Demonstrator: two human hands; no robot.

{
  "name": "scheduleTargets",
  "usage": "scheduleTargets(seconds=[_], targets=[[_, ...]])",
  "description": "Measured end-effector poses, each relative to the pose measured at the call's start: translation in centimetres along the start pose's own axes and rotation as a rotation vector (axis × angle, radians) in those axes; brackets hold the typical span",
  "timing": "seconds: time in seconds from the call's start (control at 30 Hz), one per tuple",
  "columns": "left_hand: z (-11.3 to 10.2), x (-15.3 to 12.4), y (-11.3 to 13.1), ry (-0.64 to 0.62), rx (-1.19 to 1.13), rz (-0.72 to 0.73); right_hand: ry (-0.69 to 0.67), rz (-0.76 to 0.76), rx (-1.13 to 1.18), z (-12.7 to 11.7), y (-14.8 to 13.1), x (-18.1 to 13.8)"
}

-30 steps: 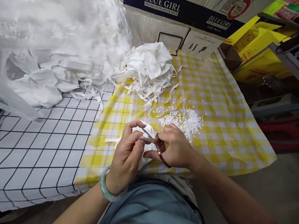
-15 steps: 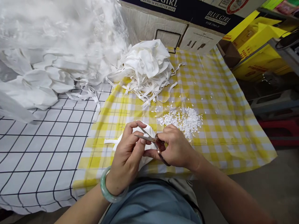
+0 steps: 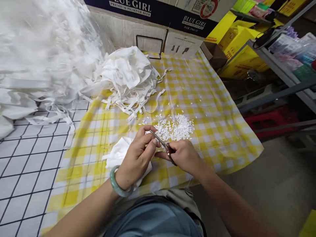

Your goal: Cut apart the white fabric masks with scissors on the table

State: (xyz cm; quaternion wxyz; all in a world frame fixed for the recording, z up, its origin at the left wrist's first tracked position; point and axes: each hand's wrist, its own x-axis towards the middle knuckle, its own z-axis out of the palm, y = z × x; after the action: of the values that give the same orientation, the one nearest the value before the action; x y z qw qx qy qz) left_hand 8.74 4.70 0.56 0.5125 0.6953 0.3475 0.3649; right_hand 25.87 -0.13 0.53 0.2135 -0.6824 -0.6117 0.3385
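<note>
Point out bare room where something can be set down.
The yellow checked cloth is bare between the white clippings, the right forearm and the cloth's right edge. A smaller patch lies between the white fabric pile and the white piece by the left hand. Crowded: around the scissors in the right hand.

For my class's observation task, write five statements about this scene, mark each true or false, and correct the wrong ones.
1. The right hand holds the scissors. True.
2. The green bangle is on the right wrist. False: it is on the left wrist.
3. A printed carton stands behind the white fabric pile. True.
4. The small white pieces are in a bowl. False: they lie loose on the yellow-checked cloth.
5. Black lines form a grid on the white cloth. True.
</note>
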Motion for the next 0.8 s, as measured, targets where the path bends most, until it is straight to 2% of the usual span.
scheduleTargets(seconds=[0.1, 0.17, 0.27, 0.37, 0.47, 0.53, 0.6, 0.67, 0.73, 0.8], targets=[[-1.0, 0.6, -0.1, -0.022, -0.016, -0.083, -0.079, 0.163, 0.163, -0.6, 1.3, 0.7], [-3.2, 0.8, 0.6, 0.010, -0.061, -0.137, -0.036, 0.180, 0.193, -0.9, 1.8, 1.4], [-8.2, 1.1, 2.7, 0.163, -0.088, -0.116, 0.073, 0.000, 0.135, -0.7, 1.2, 2.2], [-13.6, 1.8, 4.4, 0.301, 0.125, -0.045, 0.054, -0.225, 0.170, 1.2, -1.0, 2.2], [-18.1, 2.4, 4.0, 0.423, 0.421, -0.069, -0.027, -0.410, 0.148, 4.4, -3.5, 1.5], [-19.7, 1.8, 2.8, 0.510, 0.570, -0.098, -0.059, -0.502, 0.088, 6.4, -4.6, 1.1], [-19.8, -0.1, 1.4, 0.555, 0.717, -0.113, -0.066, -0.545, 0.060, 7.7, -5.0, 1.0], [-18.0, -3.0, 0.1, 0.540, 0.837, -0.124, -0.052, -0.524, 0.073, 8.2, -5.0, 1.2], [-15.0, -6.0, -1.2, 0.447, 0.875, -0.157, -0.034, -0.447, 0.109, 8.2, -4.8, 1.7], [-11.8, -8.1, -2.4, 0.277, 0.875, -0.210, -0.022, -0.345, 0.150, 7.9, -4.8, 2.3]])
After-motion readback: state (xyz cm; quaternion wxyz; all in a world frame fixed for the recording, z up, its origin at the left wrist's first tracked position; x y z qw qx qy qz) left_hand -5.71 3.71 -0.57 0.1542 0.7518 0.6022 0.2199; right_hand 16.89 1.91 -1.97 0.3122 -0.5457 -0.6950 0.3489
